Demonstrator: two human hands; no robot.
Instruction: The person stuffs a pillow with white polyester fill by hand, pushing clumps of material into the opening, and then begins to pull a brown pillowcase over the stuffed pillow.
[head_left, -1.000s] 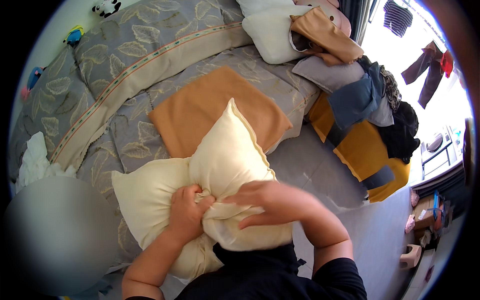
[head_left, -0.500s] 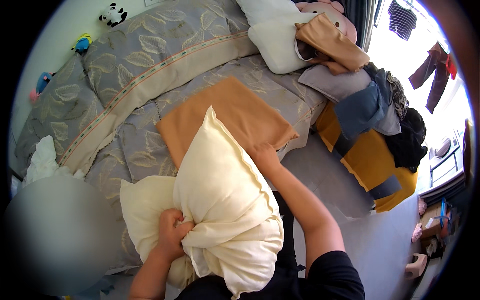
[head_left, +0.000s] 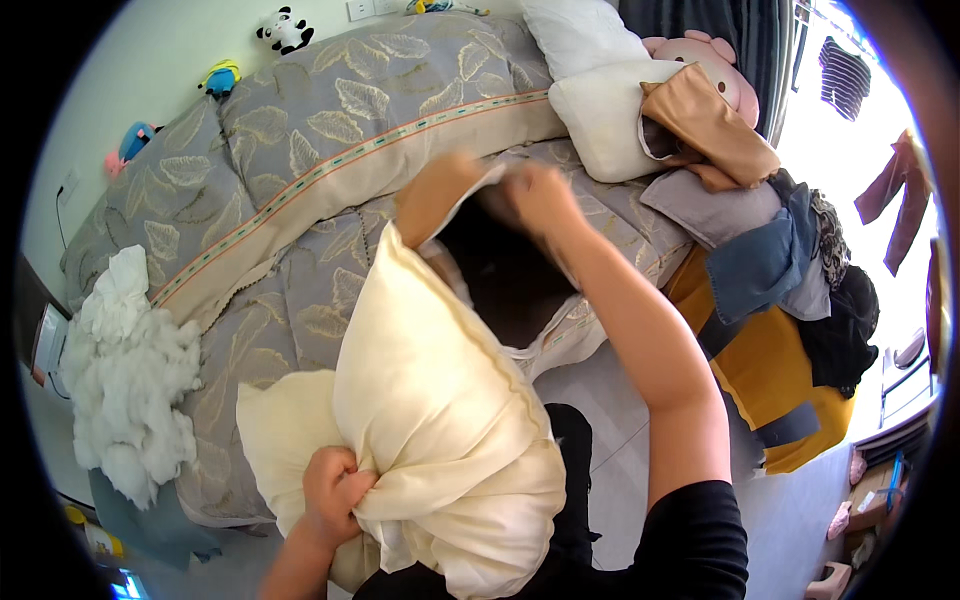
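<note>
— Stuffing it yet?
— Not yet. My left hand (head_left: 335,487) grips the cream pillow (head_left: 440,440) against my lap; my right hand (head_left: 540,195) pinches the orange pillowcase (head_left: 470,215) open above the bed (head_left: 300,200).

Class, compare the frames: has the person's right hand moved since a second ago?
Yes. The right hand left the cream pillow and went up, away from the body, over the grey bedspread, gripping the pillowcase.
</note>
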